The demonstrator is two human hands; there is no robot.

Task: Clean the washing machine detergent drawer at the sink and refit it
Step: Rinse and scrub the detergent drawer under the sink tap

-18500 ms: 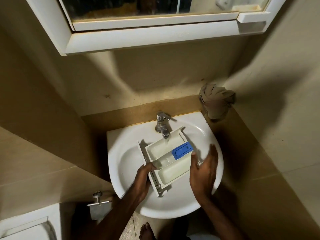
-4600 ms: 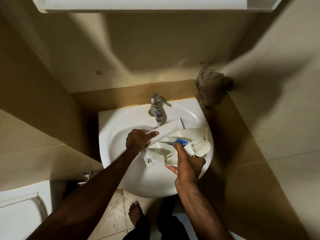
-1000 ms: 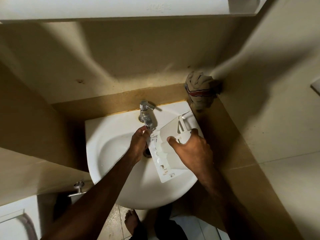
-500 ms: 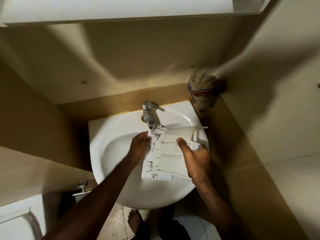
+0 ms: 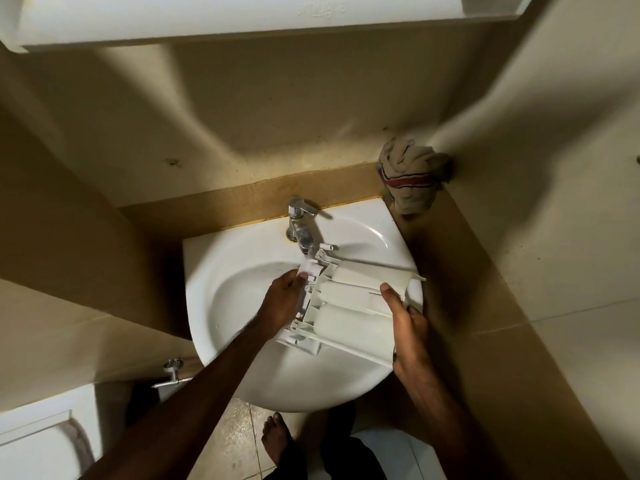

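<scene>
Detergent drawer (image 5: 349,306) is upside down over the sink (image 5: 242,306) basin, underside ribs and three rounded compartment bottoms facing up. It sits right of basin centre, front panel end toward the left, just below the tap (image 5: 300,225) spout. Can't tell if water is running.

Left hand (image 5: 282,303) comes in from lower left, forearm diagonal across the basin rim. Fingers curl around the drawer's left end, thumb tip on the top corner near the spout. Gripping it.

Right hand (image 5: 408,330) comes in from lower right, forearm steep. It clamps the drawer's right edge: thumb extended flat across the underside, pointing up-left, remaining fingers wrapped under and mostly hidden.

Drawer is held clear of the basin floor as far as I can see, carried by both hands.

Around it: bunched cloth (image 5: 412,178) with a red stripe in the wall corner behind the sink's right side. White cabinet (image 5: 242,19) overhead. Bare foot (image 5: 275,441) on the tiled floor under the basin.
</scene>
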